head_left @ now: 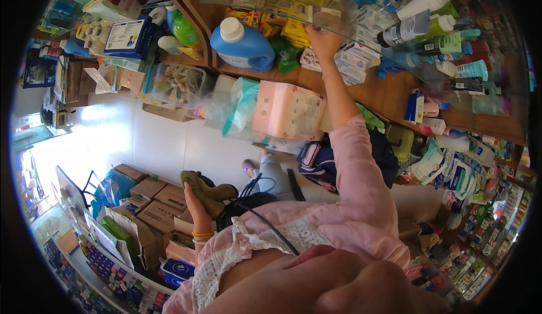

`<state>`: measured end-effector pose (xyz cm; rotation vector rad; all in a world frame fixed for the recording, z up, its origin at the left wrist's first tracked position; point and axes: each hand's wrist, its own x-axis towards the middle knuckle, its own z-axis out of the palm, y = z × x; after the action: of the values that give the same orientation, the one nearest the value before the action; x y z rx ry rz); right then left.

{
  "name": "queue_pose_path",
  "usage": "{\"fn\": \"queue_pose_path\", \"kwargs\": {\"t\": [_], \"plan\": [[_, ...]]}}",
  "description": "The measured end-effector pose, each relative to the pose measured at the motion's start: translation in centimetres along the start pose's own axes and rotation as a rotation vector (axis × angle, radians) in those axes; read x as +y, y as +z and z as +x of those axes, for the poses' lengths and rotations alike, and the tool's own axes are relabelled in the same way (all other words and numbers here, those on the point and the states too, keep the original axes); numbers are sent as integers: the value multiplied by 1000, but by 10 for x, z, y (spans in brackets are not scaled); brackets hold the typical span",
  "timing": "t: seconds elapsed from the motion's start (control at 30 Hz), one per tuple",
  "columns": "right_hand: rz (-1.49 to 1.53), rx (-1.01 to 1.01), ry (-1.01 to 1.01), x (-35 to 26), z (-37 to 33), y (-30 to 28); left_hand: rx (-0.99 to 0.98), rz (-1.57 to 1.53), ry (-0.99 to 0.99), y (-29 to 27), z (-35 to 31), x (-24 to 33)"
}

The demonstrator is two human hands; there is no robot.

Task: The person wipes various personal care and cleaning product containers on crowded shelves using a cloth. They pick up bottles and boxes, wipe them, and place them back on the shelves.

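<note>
My right hand point(326, 44) reaches up to the wooden shelf, beside yellow packets point(296, 33) and small white boxes point(351, 60). Its fingertips are partly hidden behind a glass edge, so I cannot tell whether they hold anything. Lower down, my left hand point(196, 209), with a yellow band at the wrist, grips a bunched olive-brown cloth point(210, 194). To the left of the right hand stand a big blue jug point(240, 46) with a white cap and a green plastic bag point(285, 54).
Pink and teal packages point(288, 109) jut out at the shelf's front edge. A dark blue backpack point(319, 164) is below them. Cardboard boxes point(164, 206) are stacked on the left. Bottles and tubes point(440, 43) crowd the glass shelf on the right.
</note>
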<state>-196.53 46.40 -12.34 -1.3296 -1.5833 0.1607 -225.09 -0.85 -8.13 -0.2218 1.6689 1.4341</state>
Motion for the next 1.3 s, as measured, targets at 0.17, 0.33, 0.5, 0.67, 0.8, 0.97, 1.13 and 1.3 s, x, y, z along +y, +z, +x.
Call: {"fn": "queue_pose_path", "kwargs": {"t": [0.17, 0.33, 0.5, 0.67, 0.8, 0.97, 1.13, 1.3], "plan": [[-176, 115, 236, 2, 24, 37, 19, -36, 19, -13, 8, -6], [-394, 15, 392, 9, 32, 66, 55, -43, 15, -15, 15, -7], [-345, 44, 315, 14, 18, 92, 77, 4, 65, -5, 13, -4], [-335, -21, 402, 11, 11, 96, 116, -33, 32, -9, 12, -1], [-452, -54, 343, 31, 9, 99, 121, -46, 34, -5, 13, 3], [-481, -135, 435, 18, 11, 91, 85, -47, 10, -2, 14, 4], [-590, -210, 429, 8, 18, 84, 127, 12, 74, 0, 12, 4], [-371, -141, 140, 34, 18, 134, 106, -37, 59, 2, 9, 10]]}}
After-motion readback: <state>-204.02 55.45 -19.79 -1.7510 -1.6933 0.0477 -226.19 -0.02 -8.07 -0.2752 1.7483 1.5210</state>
